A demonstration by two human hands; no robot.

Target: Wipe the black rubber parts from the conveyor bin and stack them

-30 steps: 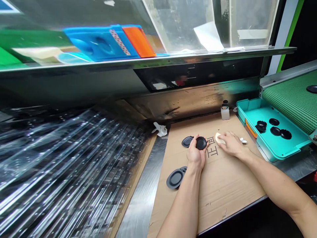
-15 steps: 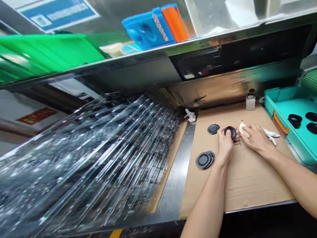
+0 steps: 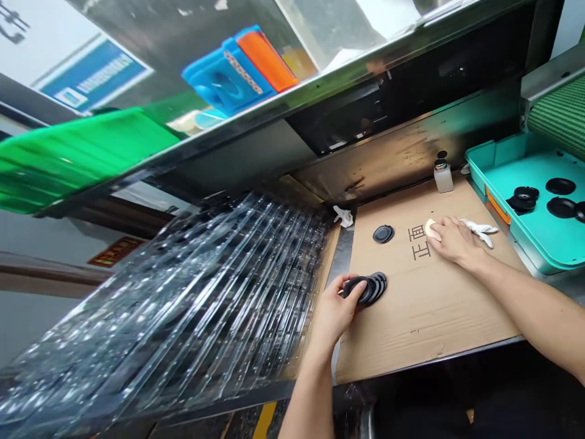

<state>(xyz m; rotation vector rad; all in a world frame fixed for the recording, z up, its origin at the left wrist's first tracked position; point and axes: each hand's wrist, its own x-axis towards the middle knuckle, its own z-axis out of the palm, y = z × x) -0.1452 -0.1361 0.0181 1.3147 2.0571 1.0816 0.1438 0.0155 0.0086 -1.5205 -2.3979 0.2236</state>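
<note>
My left hand (image 3: 343, 305) grips a round black plastic disc (image 3: 355, 290) between thumb and fingers. The disc is held against the left end of an overlapping row of similar black discs (image 3: 378, 286) on the cardboard sheet (image 3: 434, 305). My right hand (image 3: 452, 241) rests on the cardboard farther right, its fingers closed on a cream-coloured pad (image 3: 431, 229). Crumpled white cloth or glove (image 3: 479, 229) lies just beyond that hand. Another black disc piece (image 3: 382, 234) lies alone near the far left of the sheet.
A white bottle (image 3: 443, 177) stands at the sheet's back edge. To the right, a turquoise tray (image 3: 534, 244) holds several black discs. Stacked clear plastic trays (image 3: 196, 299) fill the left side. A metal shelf (image 3: 274, 103) overhangs the back, bearing a green bin (image 3: 82, 152).
My left hand has carried the black disc from mid-sheet leftward and nearer to me, to the row of discs. My right hand keeps the pad. The view has shifted and tilted.
</note>
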